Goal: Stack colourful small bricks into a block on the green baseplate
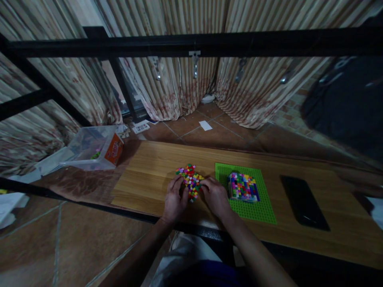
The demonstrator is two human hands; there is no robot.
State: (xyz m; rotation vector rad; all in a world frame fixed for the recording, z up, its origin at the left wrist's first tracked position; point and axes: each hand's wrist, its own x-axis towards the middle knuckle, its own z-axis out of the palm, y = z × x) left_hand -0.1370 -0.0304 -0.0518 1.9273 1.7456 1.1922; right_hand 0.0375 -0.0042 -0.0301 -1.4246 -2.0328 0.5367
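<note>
A loose pile of small, many-coloured toy building bricks [193, 181] lies on the wooden board between my hands. At its left edge is my left hand [175, 199], fingers bent and thumb apart from them, with no held brick visible. From the right, my right hand [214, 195] reaches the pile with its fingertips drawn together; whatever is between them is too small to make out. Beside that hand a block built of coloured bricks [243, 186] sits on a green studded baseplate [266, 203].
A black flat slab [304, 202] lies on the wooden board [143, 171] to the right. Beyond the board's left end stands a clear plastic bin [89, 149] with an orange label. A black metal bar [167, 44] crosses ahead, before striped curtains [254, 91]. White paper [205, 125] lies on the tiles.
</note>
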